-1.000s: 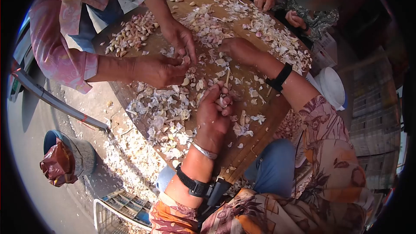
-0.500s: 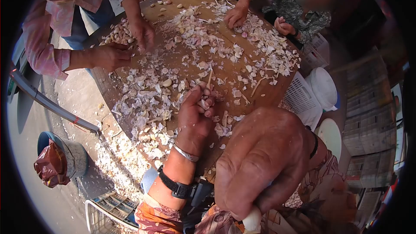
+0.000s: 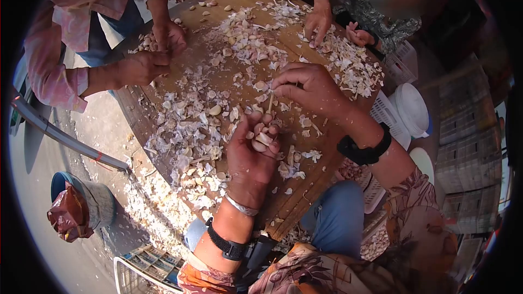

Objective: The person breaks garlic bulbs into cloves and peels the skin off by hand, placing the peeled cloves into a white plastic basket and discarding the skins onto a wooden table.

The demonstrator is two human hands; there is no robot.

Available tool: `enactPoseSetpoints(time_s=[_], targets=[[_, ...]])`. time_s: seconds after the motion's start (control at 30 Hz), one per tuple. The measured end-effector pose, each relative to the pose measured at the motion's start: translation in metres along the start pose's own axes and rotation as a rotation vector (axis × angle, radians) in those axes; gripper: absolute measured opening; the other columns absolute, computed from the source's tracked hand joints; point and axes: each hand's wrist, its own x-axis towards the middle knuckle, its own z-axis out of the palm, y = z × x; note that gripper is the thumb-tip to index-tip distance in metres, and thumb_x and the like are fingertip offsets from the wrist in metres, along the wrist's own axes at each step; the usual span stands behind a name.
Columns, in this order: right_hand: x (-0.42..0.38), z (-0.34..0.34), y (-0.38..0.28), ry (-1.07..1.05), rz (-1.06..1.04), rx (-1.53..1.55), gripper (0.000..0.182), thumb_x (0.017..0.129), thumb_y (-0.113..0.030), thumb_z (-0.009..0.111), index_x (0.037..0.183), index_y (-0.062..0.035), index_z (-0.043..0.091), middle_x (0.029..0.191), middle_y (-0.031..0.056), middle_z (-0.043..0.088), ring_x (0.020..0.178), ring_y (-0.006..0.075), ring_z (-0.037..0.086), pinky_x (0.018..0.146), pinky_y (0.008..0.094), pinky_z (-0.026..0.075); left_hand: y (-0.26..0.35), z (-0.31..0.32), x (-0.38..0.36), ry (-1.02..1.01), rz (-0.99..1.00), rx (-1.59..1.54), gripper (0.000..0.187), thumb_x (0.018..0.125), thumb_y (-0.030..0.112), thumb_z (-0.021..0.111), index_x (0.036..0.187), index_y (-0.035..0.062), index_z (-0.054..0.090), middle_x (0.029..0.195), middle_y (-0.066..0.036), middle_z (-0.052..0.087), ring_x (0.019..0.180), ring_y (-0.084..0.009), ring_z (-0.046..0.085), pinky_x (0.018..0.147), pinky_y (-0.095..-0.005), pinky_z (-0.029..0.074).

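Observation:
In my left hand (image 3: 251, 158), palm up with fingers curled, sit several garlic cloves (image 3: 262, 139). A thin dry garlic stem (image 3: 271, 101) rises from between those fingers. The fingertips of my right hand (image 3: 310, 84) are pinched at the top of this stem. Papery garlic skins (image 3: 190, 122) are strewn over the wooden table (image 3: 302, 190) around both hands. One pale loose clove (image 3: 215, 110) lies among the skins, to the left of the stem.
Two people work across the table; one's hands (image 3: 155, 57) are by a clove pile, the other's hand (image 3: 318, 24) is among skins. A white basket (image 3: 403, 122) and bucket (image 3: 409, 110) stand right. A blue bucket (image 3: 98, 204) with a brown bag stands lower left.
My right hand has moved from close to the camera, where it held a pale clove, up to the stem. That clove is out of its fingers. My left hand has turned palm up.

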Motion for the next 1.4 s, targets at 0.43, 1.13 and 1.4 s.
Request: enactPoseSetpoints(time_s=[0.43,1.13,1.4], targets=[[0.040,0.004,0.084,-0.204,0.265,-0.213,0.017,0.073,-0.006,0.063,0.090,-0.0053,0.063,0.080,0.0087,0.063,0.076,0.0213,0.061,0.069,0.0316,0.047,0.004,-0.011,0.013,-0.044,0.006,0.072,0.022,0.093,0.030,0.048,0.094,0.0082,0.054,0.079,-0.003,0.056,0.061,-0.0136,0.051,0.045,-0.0227,0.038],[0.022,0.008,-0.007,-0.022,0.422,0.665,0.027,0.089,-0.019,0.057,0.109,-0.0011,0.061,0.072,0.0030,0.059,0.058,0.0031,0.053,0.049,0.0188,0.043,0.000,-0.009,0.011,0.028,-0.008,0.104,0.018,0.094,0.023,0.043,0.100,0.0089,0.053,0.083,-0.004,0.055,0.062,-0.0137,0.050,0.048,-0.0220,0.040],[-0.058,0.006,-0.179,-0.197,-0.631,1.055,0.019,0.085,-0.009,0.061,0.096,0.0063,0.062,0.078,0.0125,0.061,0.069,0.0198,0.061,0.055,0.0281,0.046,-0.003,-0.008,0.009,-0.007,0.014,0.152,0.018,0.093,0.021,0.046,0.100,0.0059,0.053,0.080,-0.004,0.053,0.062,-0.0143,0.049,0.042,-0.0212,0.036]])
